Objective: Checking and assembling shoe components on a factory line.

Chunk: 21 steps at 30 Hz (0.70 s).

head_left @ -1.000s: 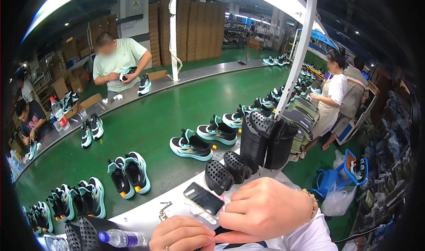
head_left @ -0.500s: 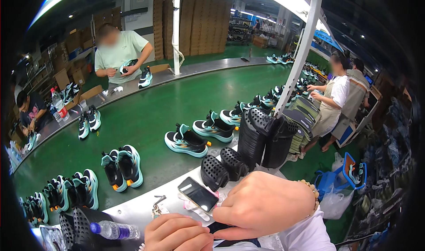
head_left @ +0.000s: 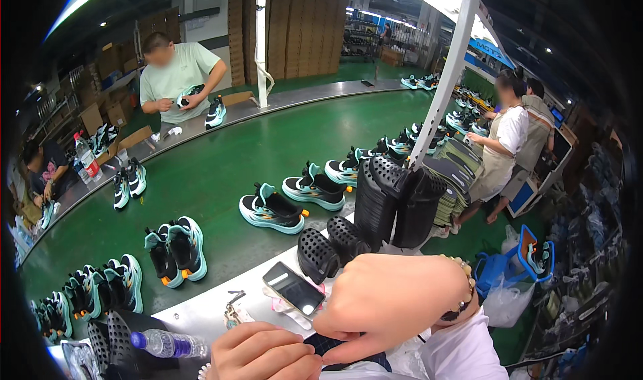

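Note:
My left hand is at the bottom edge, its fingers curled and closed. My right hand reaches in from the lower right, wrist bent and fingers pointing down, with a beaded bracelet round the wrist. The fingertips of both hands come together; what they pinch, if anything, is hidden. Below them shows dark checked cloth. Just beyond the hands lies a black phone on the white ledge, with keys beside it. A purple-capped bottle rests on its side left of my left hand.
Black perforated shoe forms stand beyond my right hand. Black and turquoise sneakers line the green conveyor belt. A white post rises at right, near a blue basket. Across the belt a person handles a sneaker.
The view has shifted slightly, and the belt's sneakers appear a little further left. Both hands stay together, the right wrist slightly turned. At right, a person's arm has moved.

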Available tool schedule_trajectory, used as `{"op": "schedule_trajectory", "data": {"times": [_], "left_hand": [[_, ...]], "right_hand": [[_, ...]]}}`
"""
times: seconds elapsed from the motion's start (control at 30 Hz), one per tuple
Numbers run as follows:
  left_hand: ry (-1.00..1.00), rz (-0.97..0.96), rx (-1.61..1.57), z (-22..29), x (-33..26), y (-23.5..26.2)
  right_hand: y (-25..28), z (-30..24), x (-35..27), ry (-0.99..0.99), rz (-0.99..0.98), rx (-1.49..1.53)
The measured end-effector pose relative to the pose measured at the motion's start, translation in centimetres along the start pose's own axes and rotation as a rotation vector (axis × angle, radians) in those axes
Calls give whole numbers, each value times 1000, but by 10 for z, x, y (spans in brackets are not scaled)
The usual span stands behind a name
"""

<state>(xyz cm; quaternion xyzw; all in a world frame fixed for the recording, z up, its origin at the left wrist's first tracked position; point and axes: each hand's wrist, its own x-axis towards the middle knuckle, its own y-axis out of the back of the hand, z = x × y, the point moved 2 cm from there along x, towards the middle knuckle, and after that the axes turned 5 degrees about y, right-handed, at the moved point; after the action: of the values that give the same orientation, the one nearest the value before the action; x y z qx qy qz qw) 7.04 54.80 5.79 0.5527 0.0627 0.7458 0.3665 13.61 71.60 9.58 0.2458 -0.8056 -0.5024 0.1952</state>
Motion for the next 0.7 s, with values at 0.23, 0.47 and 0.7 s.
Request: {"op": "schedule_trajectory", "data": {"times": [0.23,0.47,0.7], "left_hand": [[-45,-73,47,0,4,-5],[-42,-87,65,-2,6,-11],[-5,-75,0,-10,9,-14]], "right_hand": [[-2,10,1,22,-47,68],[-3,14,-1,-53,-74,153],[-4,22,-2,-57,-106,194]]}}
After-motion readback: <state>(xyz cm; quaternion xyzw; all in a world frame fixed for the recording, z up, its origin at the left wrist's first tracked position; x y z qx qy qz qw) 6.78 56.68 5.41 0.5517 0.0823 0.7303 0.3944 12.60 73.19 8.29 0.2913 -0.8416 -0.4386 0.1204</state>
